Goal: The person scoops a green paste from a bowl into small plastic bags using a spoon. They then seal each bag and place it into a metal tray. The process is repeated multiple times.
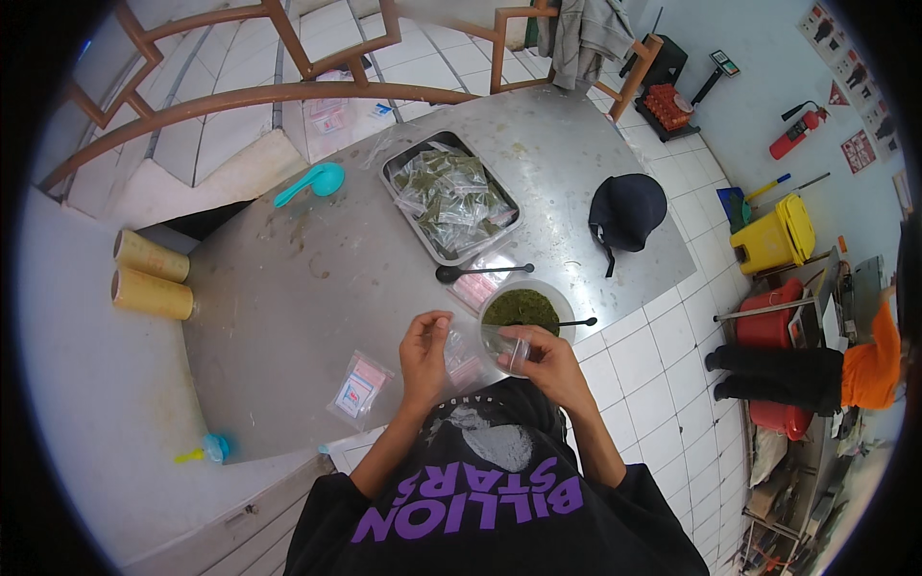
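Note:
My right hand [551,360] grips a small clear zip bag [513,347] over the near side of a round white tub [567,297]. Green, dried crushed herb [520,306] fills much of the tub, and a black spoon handle [585,322] sticks out over its right rim. Left of the tub, my left hand [423,353] is raised with thumb and fingertips together, nothing visible in them. Clear zip bags [462,360] lie on the table between my hands. Beyond the tub, a double-ended black measuring spoon [482,272] rests across a pack of pink-edged zip bags [477,288].
A metal tray [441,261] holds several filled bags on the steel table [274,345]. Around it are a turquoise scoop [325,180], dark cap [630,209], bag pack [360,385], and two film rolls [153,291]. A chair [302,92] stands beyond; a person in orange [868,371] stands far right.

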`<state>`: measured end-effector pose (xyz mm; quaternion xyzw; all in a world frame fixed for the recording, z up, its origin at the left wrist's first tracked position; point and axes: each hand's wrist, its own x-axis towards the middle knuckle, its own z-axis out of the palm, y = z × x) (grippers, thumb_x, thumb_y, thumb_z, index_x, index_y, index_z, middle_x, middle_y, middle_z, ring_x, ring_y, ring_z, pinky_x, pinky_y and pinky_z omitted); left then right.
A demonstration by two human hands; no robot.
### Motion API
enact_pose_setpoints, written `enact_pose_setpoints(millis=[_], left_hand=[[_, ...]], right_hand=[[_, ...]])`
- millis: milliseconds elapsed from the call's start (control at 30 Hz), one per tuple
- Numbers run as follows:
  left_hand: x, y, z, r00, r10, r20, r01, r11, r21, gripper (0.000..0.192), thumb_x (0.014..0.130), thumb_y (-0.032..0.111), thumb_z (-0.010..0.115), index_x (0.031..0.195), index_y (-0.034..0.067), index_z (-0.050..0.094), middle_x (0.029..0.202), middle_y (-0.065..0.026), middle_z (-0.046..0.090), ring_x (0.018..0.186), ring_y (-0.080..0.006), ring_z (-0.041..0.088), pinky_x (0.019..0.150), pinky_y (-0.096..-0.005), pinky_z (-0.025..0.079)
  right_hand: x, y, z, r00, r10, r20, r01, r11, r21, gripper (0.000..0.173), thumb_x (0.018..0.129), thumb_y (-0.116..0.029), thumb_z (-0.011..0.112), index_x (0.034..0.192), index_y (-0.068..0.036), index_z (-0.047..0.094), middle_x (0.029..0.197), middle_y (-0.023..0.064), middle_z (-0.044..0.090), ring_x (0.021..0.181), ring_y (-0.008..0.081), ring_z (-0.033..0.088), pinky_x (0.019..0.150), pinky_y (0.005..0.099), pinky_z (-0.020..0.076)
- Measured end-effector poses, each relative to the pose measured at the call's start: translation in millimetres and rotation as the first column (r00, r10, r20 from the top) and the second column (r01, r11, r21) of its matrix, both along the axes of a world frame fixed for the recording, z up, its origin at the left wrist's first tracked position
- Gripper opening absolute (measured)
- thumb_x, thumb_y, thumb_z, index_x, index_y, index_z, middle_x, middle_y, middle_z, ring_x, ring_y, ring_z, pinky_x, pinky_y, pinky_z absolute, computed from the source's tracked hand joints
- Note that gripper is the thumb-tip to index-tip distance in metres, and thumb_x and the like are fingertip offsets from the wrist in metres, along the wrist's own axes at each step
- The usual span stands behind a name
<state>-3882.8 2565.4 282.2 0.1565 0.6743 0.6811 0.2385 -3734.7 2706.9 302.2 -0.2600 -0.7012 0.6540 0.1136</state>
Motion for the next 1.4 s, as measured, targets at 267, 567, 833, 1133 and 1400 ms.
enact_pose_setpoints(millis=[267,567,833,1133,1400], left_hand=[[24,-10,3,0.478,-0.456,-0.751,0.161,0.885,-0.436,0.054,0.073,0.015,0.077,0.121,0.007,0.056,0.125,-0.0131,0.055,0.127,-0.0376,0.048,0.115,-0.0564,0.026],[8,-27,-9,0.688,-0.294,-0.663,0.009,0.918,-0.398,0.055,0.071,0.007,0.073,0.123,0.006,0.055,0.116,-0.0147,0.058,0.121,-0.0361,0.053,0.115,-0.0590,0.025],[5,-30,-11,0.737,-0.370,-0.565,0.143,0.903,-0.405,0.055,0.071,0.007,0.070,0.124,0.004,0.057,0.118,-0.0167,0.058,0.115,-0.0360,0.055,0.110,-0.0507,0.034],[12,-33,-27,0.722,-0.563,-0.403,0.366,0.805,-0.467,0.057,0.073,0.012,0.073,0.127,0.006,0.057,0.119,-0.0155,0.058,0.118,-0.0367,0.052,0.112,-0.0532,0.031],[6,-26,-20,0.717,-0.536,-0.445,0.337,0.826,-0.452,0.055,0.072,0.006,0.067,0.125,0.002,0.057,0.115,-0.0186,0.058,0.111,-0.0361,0.055,0.101,-0.0431,0.043]], right_hand=[[-18,-30,0,0.992,0.081,0.093,-0.104,0.955,0.277,0.029,0.087,-0.014,0.068,0.114,-0.003,0.068,0.117,0.0195,0.065,0.109,0.0344,0.064,0.094,0.0405,0.0487],[-14,30,-12,0.960,-0.051,0.274,-0.165,0.686,0.709,0.017,0.083,-0.017,0.070,0.095,-0.006,0.073,0.111,0.0167,0.068,0.105,0.0343,0.065,0.087,0.0456,0.0507],[-10,27,-73,0.713,-0.147,0.686,-0.545,0.499,0.673,0.008,0.080,-0.008,0.062,0.080,-0.004,0.069,0.085,0.0153,0.069,0.080,0.0322,0.071,0.072,0.0456,0.0556],[-11,11,-64,0.740,0.000,0.673,-0.426,0.774,0.468,0.023,0.082,-0.008,0.056,0.095,-0.001,0.073,0.090,0.0248,0.070,0.086,0.0398,0.069,0.079,0.0484,0.0559],[8,24,-28,0.844,0.072,0.531,-0.253,0.928,0.275,0.028,0.084,-0.013,0.059,0.106,-0.001,0.073,0.099,0.0245,0.070,0.095,0.0389,0.068,0.090,0.0432,0.0524]])
